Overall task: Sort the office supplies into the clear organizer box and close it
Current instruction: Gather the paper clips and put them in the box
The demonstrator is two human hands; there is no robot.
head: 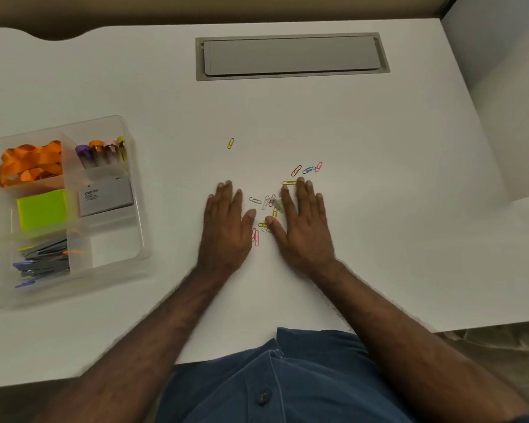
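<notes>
The clear organizer box (129, 190) stands open at the left of the white desk. Its compartments hold an orange ribbon (29, 163), markers (100, 152), a lime sticky-note pad (43, 209), a grey card stack (106, 196) and pens (42, 261); one small compartment (113, 245) looks empty. Several coloured paper clips (271, 206) lie scattered at mid-desk. My left hand (226, 227) and my right hand (303, 224) rest flat, palms down, on either side of the clips, holding nothing. One yellow clip (231, 143) lies apart farther back, and three more clips (309, 169) lie beyond my right fingertips.
A grey cable-port cover (292, 56) is set into the desk at the back. A white partition (507, 102) rises along the right side. The desk's front edge (104, 370) runs close to my body.
</notes>
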